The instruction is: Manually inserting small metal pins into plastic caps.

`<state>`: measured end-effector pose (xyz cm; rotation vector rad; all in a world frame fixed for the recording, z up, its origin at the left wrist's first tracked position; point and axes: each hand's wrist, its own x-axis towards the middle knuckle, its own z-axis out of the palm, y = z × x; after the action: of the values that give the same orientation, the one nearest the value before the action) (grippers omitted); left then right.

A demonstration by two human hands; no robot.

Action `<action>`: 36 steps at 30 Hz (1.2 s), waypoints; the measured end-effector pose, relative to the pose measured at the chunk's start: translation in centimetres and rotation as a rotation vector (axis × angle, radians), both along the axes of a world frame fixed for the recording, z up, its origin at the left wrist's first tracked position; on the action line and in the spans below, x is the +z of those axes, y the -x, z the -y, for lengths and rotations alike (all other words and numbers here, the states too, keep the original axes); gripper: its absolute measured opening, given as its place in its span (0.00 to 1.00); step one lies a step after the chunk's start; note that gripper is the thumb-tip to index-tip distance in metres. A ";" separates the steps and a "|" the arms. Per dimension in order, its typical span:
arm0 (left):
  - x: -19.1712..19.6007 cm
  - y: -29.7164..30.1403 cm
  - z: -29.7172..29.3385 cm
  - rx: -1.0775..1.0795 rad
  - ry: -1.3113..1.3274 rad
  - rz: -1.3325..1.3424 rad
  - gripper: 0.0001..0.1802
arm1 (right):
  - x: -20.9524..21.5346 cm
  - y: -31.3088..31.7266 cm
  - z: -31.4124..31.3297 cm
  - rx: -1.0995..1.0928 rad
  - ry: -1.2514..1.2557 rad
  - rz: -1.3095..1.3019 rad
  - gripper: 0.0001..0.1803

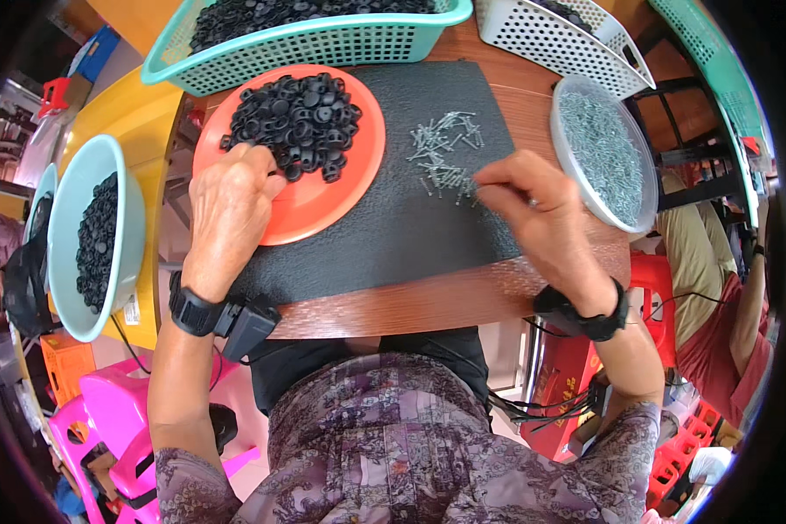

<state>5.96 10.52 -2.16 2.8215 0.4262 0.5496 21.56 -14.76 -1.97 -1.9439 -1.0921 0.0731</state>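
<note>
My left hand [236, 194] is curled over the left side of a red-orange plate [323, 212]. Its fingertips touch the lower edge of a heap of small black plastic caps [301, 122]; whatever they grip is hidden under the knuckles. On a dark textured mat [384, 253], right of the plate, lies a loose scatter of thin silvery screws or nails [445, 155]. Just right of that scatter my right hand [537, 205] is closed in a pinch, with thumb and forefinger together. A tiny pale spot shows at its fingers, too small to name.
A clear tub [561, 144] of similar metal pieces stands at the right. Behind the plate are a green basket [323, 45] of black parts and a white basket [541, 42]. A pale blue basin [132, 240] is at left. Another person [716, 323] sits at far right.
</note>
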 end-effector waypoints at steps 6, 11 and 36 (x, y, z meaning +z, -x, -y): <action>1.3 2.0 1.6 0.101 0.668 0.241 0.05 | -0.8 1.0 -3.0 0.102 0.039 0.396 0.05; 2.6 3.6 5.1 0.051 1.262 0.349 0.09 | -1.3 0.9 -4.6 0.120 0.179 0.576 0.05; -0.1 5.0 9.4 -0.135 1.645 0.374 0.12 | -0.1 2.3 -3.8 0.144 0.271 0.567 0.08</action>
<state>0.91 1.07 -2.21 1.1332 0.3327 0.3651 19.29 -10.94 -2.07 -2.1878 -1.6625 -0.2830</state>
